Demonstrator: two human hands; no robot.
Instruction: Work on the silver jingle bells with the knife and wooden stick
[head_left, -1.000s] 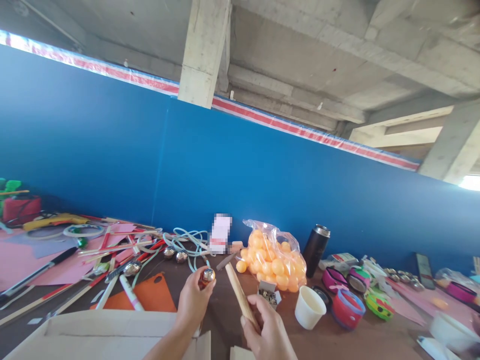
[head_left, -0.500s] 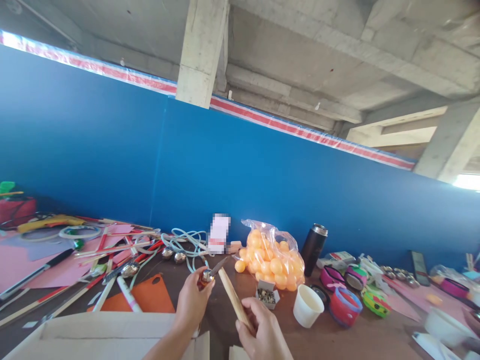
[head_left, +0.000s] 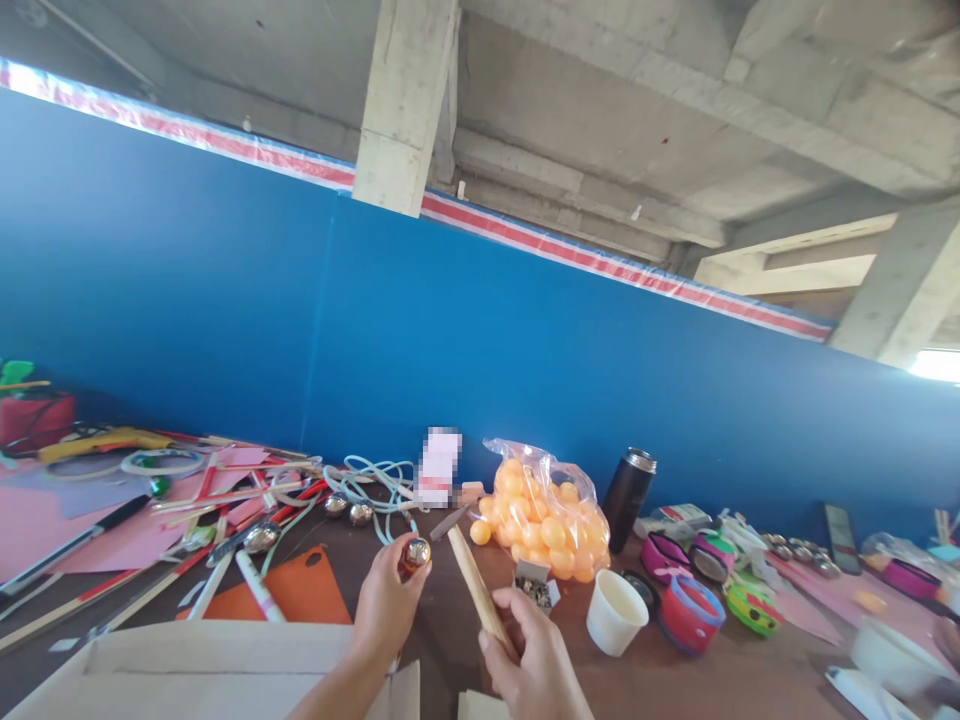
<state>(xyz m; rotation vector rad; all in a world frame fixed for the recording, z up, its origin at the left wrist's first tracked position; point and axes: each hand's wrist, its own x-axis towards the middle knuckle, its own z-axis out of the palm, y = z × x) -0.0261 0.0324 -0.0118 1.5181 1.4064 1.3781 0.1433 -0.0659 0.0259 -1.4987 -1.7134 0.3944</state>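
Between thumb and fingers, my left hand (head_left: 388, 590) pinches a shiny metal ball (head_left: 416, 553), above the front of the dark table. The wooden handle of a small hammer (head_left: 472, 583) lies in the closed grip of my right hand (head_left: 534, 650). The hammer's dark head points up and left, a short gap to the right of the ball. Just beyond my right hand stands a small open box (head_left: 534, 590) of tiny metal pieces. A pale cardboard piece (head_left: 225, 665) lies under my left forearm.
Behind stand a clear bag of orange balls (head_left: 547, 520), a black flask (head_left: 630, 500) and a phone-like upright (head_left: 438, 468). A white cup (head_left: 616, 612) is on the right. Pens, sticks, cords and an orange sheet (head_left: 300, 590) clutter the left. A blue partition (head_left: 487, 340) closes the back.
The hammer in my right hand has moved slightly right, so its head has come away from the metal ball. My left hand keeps its hold on the ball and has hardly moved.
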